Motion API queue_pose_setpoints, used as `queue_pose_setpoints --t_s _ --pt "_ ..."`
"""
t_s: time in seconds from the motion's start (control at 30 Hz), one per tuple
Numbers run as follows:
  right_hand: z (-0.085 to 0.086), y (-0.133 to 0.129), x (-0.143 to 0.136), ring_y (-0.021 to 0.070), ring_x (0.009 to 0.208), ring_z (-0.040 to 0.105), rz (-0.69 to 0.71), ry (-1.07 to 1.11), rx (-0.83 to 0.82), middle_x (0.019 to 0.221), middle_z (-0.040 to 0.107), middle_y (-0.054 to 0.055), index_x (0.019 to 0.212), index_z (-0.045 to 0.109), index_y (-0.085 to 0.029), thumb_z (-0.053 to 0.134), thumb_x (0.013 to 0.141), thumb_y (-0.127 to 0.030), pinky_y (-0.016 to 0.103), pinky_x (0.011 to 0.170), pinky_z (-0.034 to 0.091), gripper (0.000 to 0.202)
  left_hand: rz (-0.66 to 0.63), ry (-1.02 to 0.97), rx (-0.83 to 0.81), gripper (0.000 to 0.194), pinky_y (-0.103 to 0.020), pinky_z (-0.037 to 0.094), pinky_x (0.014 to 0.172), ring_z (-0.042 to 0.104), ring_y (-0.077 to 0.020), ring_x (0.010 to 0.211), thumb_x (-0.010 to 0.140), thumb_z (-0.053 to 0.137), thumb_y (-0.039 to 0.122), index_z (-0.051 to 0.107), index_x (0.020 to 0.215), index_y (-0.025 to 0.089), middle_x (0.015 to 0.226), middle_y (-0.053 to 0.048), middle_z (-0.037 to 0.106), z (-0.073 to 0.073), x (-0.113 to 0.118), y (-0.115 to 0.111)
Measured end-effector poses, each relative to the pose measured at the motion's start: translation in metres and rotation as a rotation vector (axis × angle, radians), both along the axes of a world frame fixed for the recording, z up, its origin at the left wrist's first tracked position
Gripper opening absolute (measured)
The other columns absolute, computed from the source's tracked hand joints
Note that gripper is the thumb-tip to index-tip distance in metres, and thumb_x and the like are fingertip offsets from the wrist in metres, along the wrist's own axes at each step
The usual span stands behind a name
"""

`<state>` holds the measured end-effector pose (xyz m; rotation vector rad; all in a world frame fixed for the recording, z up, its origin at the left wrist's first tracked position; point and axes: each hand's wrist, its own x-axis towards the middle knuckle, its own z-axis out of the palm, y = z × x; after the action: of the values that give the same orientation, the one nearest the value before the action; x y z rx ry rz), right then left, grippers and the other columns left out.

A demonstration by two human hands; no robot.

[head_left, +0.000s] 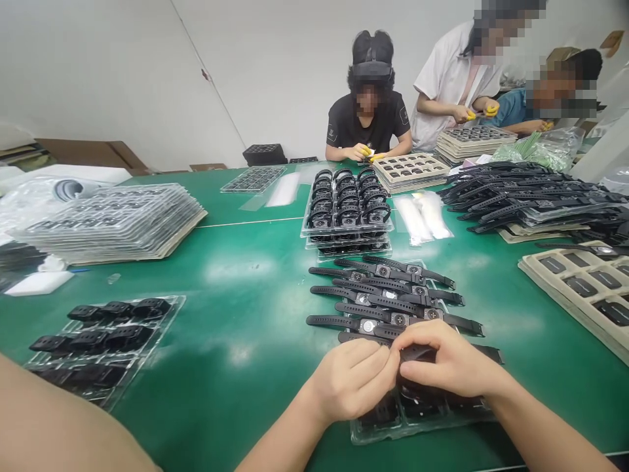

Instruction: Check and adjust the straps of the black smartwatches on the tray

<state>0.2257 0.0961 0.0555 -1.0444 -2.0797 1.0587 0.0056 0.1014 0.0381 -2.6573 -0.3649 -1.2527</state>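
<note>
My left hand (351, 380) and my right hand (445, 357) meet over a clear plastic tray (378, 434) near the table's front edge. Their fingertips are pinched together on a black smartwatch (417, 354), at its strap as far as I can tell; my fingers cover most of it. More black smartwatches sit in the tray's pockets under my hands. Just beyond, several smartwatches (388, 295) with straps stretched out flat lie in overlapping rows, backs with round sensors facing up.
Behind stands a stacked tray of looped watches (348, 203). At left are another watch tray (105, 341) and a tall stack of clear trays (113, 223). Beige trays (574, 288) and piled straps (531, 190) fill the right. Three people (368, 118) work across the green table (236, 262).
</note>
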Motion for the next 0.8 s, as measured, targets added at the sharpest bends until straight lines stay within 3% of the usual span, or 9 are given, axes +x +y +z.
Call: queue_pose_setpoints --t_s 0.23,0.37,0.5,0.6,0.7,0.8 --pt "0.0 0.001 0.003 0.0177 0.069 0.07 -0.079 0.042 0.117 0.078 0.078 0.002 0.088 0.078 -0.023 0.068 0.085 -0.022 0.026 0.068 0.055 0.01 0.068 -0.047 0.007 0.029 -0.03 0.053 0.05 0.065 -0.0188 0.06 0.086 0.064 0.006 0.067 0.113 0.014 0.07 -0.005 0.072 -0.001 -0.003 0.001" --pt "-0.005 0.004 0.006 0.02 0.078 0.073 -0.114 0.005 0.104 0.087 0.08 0.002 0.094 0.077 -0.024 0.069 0.087 -0.024 0.028 0.074 0.057 0.011 0.035 -0.082 -0.191 0.032 -0.033 0.058 0.058 0.067 -0.0194 0.066 0.086 0.06 0.007 0.065 0.115 0.018 0.079 -0.006 0.075 0.003 -0.006 0.007" --pt "-0.002 0.006 0.006 0.0216 0.089 0.074 -0.179 -0.051 0.115 0.098 0.08 0.003 0.103 0.077 -0.026 0.071 0.089 -0.026 0.031 0.081 0.057 0.015 0.086 -0.312 -0.361 0.029 -0.035 0.058 0.067 0.068 -0.021 0.078 0.088 0.056 0.01 0.066 0.114 0.018 0.091 -0.009 0.075 0.009 -0.016 0.014" --pt "0.007 0.004 -0.007 0.0222 0.092 0.072 -0.109 -0.15 0.139 0.1 0.078 0.002 0.113 0.075 -0.028 0.073 0.089 -0.025 0.032 0.082 0.057 0.024 0.198 -0.459 -0.369 0.026 -0.032 0.055 0.066 0.065 -0.0188 0.074 0.088 0.056 0.007 0.068 0.107 0.019 0.086 -0.007 0.072 0.009 -0.022 0.018" --pt "0.011 -0.001 -0.027 0.0251 0.098 0.069 0.034 -0.278 0.174 0.104 0.077 0.004 0.121 0.072 -0.029 0.073 0.09 -0.021 0.035 0.086 0.056 0.032 0.205 -0.457 -0.348 0.025 -0.031 0.054 0.066 0.065 -0.0184 0.074 0.088 0.057 0.006 0.069 0.104 0.019 0.084 -0.006 0.073 0.007 -0.022 0.02" --pt "0.004 -0.004 -0.043 0.0286 0.098 0.069 0.136 -0.421 0.195 0.106 0.075 0.006 0.114 0.073 -0.025 0.075 0.087 -0.017 0.039 0.084 0.057 0.027 0.2 -0.429 -0.348 0.023 -0.031 0.055 0.067 0.066 -0.0191 0.075 0.087 0.057 0.006 0.069 0.101 0.02 0.085 -0.006 0.074 0.005 -0.019 0.019"
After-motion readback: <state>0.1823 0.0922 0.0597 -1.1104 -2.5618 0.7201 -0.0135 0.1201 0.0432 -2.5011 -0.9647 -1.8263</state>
